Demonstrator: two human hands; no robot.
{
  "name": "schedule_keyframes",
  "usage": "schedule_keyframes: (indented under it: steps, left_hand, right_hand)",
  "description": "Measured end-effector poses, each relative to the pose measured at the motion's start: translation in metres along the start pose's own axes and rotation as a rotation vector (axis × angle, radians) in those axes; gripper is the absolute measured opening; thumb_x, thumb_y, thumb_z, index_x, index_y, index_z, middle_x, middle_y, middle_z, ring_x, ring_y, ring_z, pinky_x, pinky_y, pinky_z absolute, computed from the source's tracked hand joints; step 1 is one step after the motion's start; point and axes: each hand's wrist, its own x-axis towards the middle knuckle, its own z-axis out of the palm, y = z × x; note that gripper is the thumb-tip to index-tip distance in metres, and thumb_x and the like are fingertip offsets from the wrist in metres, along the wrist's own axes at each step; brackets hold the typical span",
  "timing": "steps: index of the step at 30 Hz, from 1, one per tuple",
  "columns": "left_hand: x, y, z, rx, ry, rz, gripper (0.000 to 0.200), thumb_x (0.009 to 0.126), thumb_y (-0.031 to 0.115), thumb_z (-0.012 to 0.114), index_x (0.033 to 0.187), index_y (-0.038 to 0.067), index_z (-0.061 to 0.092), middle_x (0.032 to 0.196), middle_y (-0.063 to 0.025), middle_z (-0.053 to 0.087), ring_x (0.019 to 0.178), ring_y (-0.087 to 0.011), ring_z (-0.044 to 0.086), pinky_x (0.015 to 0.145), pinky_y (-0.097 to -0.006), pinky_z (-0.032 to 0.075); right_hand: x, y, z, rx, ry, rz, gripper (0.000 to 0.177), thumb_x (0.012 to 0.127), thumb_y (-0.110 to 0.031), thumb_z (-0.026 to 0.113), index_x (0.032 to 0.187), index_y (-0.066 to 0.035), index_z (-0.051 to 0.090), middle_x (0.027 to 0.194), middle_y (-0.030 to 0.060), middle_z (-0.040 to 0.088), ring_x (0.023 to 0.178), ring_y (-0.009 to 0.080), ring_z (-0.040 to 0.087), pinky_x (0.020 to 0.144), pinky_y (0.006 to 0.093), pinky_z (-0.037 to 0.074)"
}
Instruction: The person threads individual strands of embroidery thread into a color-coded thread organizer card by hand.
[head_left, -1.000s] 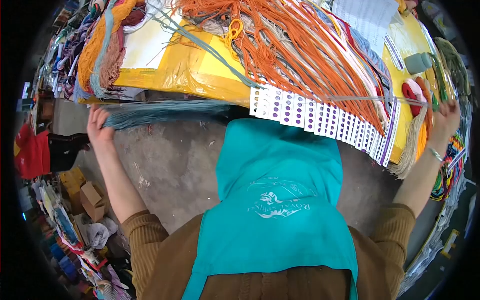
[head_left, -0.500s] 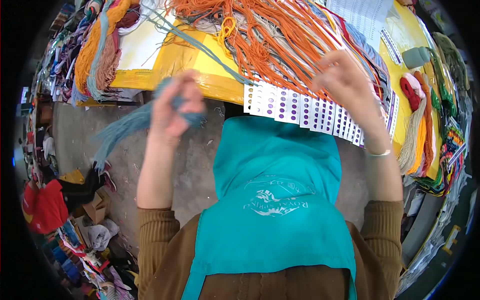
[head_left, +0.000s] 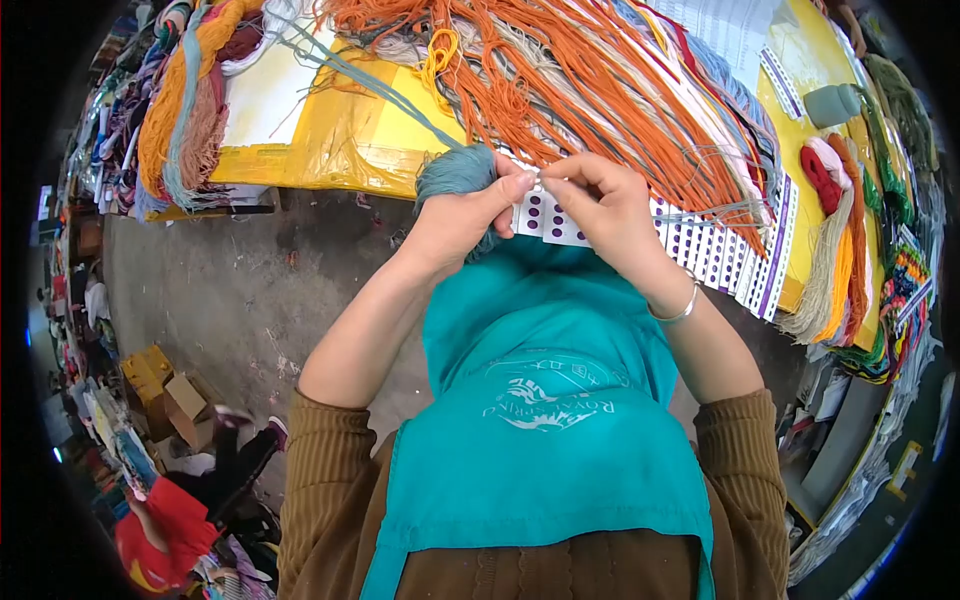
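My left hand (head_left: 460, 222) is closed around a blue-grey skein of thread (head_left: 458, 172) at the table's front edge, with its thumb pointing right. Close beside it, my right hand (head_left: 610, 212) pinches thumb and forefinger together near the left thumb tip. What lies in that pinch is too small to make out. Under and beside both hands hang white card strips (head_left: 684, 243) with rows of purple-ringed holes. Orange threads (head_left: 600, 95) lie in a thick spread over them. Loose grey strands (head_left: 715, 212) cross the strips right of my right hand.
A yellow taped table (head_left: 345, 165) carries more thread bundles, including an orange-yellow hank (head_left: 165, 125) at left and red, beige and orange hanks (head_left: 835, 240) at right. A grey-green cup (head_left: 832, 105) stands at the right. A person in red (head_left: 165, 535) is at lower left, near a cardboard box (head_left: 188, 400).
My left hand has carried the blue-grey skein rightward to the strips. My right hand has come left and down, so the hands now meet. The person in red has shifted downward and right.
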Motion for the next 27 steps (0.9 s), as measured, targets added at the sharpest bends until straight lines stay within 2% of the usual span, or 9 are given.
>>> schedule_keyframes:
  steps: [3, 6, 10, 13, 21, 24, 27]
  left_hand:
    - [0.002, 0.008, 0.001, 0.047, 0.103, -0.086, 0.024, 0.096, 0.021, 0.059, 0.103, -0.001, 0.061, 0.083, -0.0047, 0.062, 0.057, -0.0076, 0.051, 0.053, -0.0227, 0.046]
    - [0.002, 0.013, 0.001, 0.12, 0.164, -0.188, 0.03, 0.097, 0.023, 0.056, 0.111, -0.004, 0.061, 0.09, -0.0068, 0.065, 0.055, -0.0084, 0.051, 0.052, -0.0232, 0.047]
    - [0.008, 0.015, -0.003, 0.218, 0.121, -0.262, 0.03, 0.097, 0.02, 0.056, 0.114, -0.004, 0.059, 0.09, -0.0073, 0.065, 0.053, -0.0083, 0.051, 0.05, -0.0233, 0.046]
    - [0.01, 0.015, 0.001, 0.318, 0.043, -0.231, 0.026, 0.095, 0.014, 0.055, 0.114, -0.004, 0.059, 0.088, -0.0067, 0.064, 0.053, -0.0077, 0.051, 0.049, -0.0238, 0.045]
    - [0.025, 0.012, 0.012, 0.29, 0.077, -0.241, 0.013, 0.093, 0.009, 0.055, 0.1, -0.001, 0.058, 0.072, -0.0044, 0.06, 0.045, -0.0084, 0.049, 0.043, -0.0242, 0.04]
    - [0.031, 0.011, 0.01, 0.312, 0.048, -0.278, 0.009, 0.092, 0.009, 0.055, 0.093, 0.0, 0.059, 0.069, -0.0041, 0.059, 0.045, -0.0082, 0.048, 0.042, -0.0238, 0.039]
    - [0.032, 0.008, 0.008, 0.368, 0.044, -0.288, 0.01, 0.092, 0.01, 0.056, 0.089, 0.002, 0.06, 0.067, -0.0034, 0.059, 0.045, -0.0072, 0.047, 0.041, -0.0228, 0.037]
  right_hand:
    - [0.008, 0.013, 0.0, -0.076, 0.131, -0.006, 0.01, 0.086, -0.008, 0.066, 0.09, 0.001, 0.069, 0.071, 0.0049, 0.065, 0.064, 0.0087, 0.059, 0.059, 0.0264, 0.047]
    - [0.012, 0.029, 0.002, -0.161, 0.138, -0.012, 0.012, 0.084, -0.011, 0.066, 0.091, 0.0, 0.068, 0.073, 0.0092, 0.068, 0.065, 0.0146, 0.064, 0.061, 0.0303, 0.049]
    - [0.013, 0.027, 0.003, -0.289, 0.066, 0.039, 0.013, 0.087, -0.009, 0.064, 0.092, 0.002, 0.065, 0.079, 0.0076, 0.068, 0.068, 0.0099, 0.061, 0.064, 0.0265, 0.05]
    - [0.015, 0.029, 0.003, -0.288, 0.068, 0.045, 0.013, 0.087, -0.009, 0.064, 0.093, 0.002, 0.065, 0.079, 0.0079, 0.068, 0.07, 0.0101, 0.062, 0.065, 0.0268, 0.05]
    - [0.013, 0.03, 0.004, -0.219, 0.068, 0.009, 0.014, 0.088, -0.01, 0.066, 0.095, 0.002, 0.066, 0.08, 0.0072, 0.068, 0.071, 0.0087, 0.061, 0.067, 0.0253, 0.05]
    - [0.014, 0.032, 0.005, -0.121, 0.108, -0.003, 0.013, 0.084, -0.015, 0.067, 0.087, -0.002, 0.068, 0.078, 0.0099, 0.07, 0.069, 0.0219, 0.067, 0.066, 0.0325, 0.051]
    - [0.015, 0.035, 0.003, -0.124, 0.074, -0.011, 0.014, 0.084, -0.016, 0.067, 0.089, -0.003, 0.067, 0.076, 0.0093, 0.069, 0.07, 0.0208, 0.067, 0.066, 0.0329, 0.051]
